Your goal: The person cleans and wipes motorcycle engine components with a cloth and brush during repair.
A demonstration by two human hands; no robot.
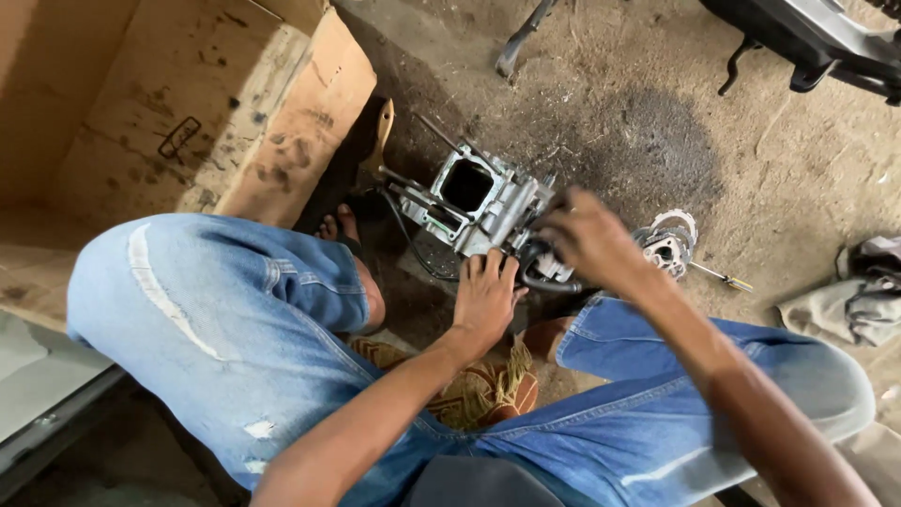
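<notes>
A grey cast-metal engine case (pixel 483 202) sits on the dirt floor (pixel 601 94) between the person's bent knees, its square cylinder opening facing up and long studs sticking out of its far-left side. Its surface is dull, grimy aluminium with ribs and bosses. The left hand (pixel 485 299) lies flat against the near side of the case, fingers spread and not closed on anything, apparently to keep the block from shifting. The right hand (pixel 587 237) comes over the right end of the case with fingers curled; its grip seems closed around a dark part there, though what it clasps cannot be made out.

Just right of the case lies a round silvery toothed part (pixel 668 244), and beyond that a thin screwdriver (pixel 723 276) with a yellowish tip. Further right of the case, a crumpled grey rag (pixel 849 300) rests on the floor. Left of the case stands a stained brown cardboard box (pixel 206 113), its flap touching the ground beside a bare foot (pixel 340 225). Far beyond the case, dark metal frame parts (pixel 817 42) rest on the oil-stained earth.
</notes>
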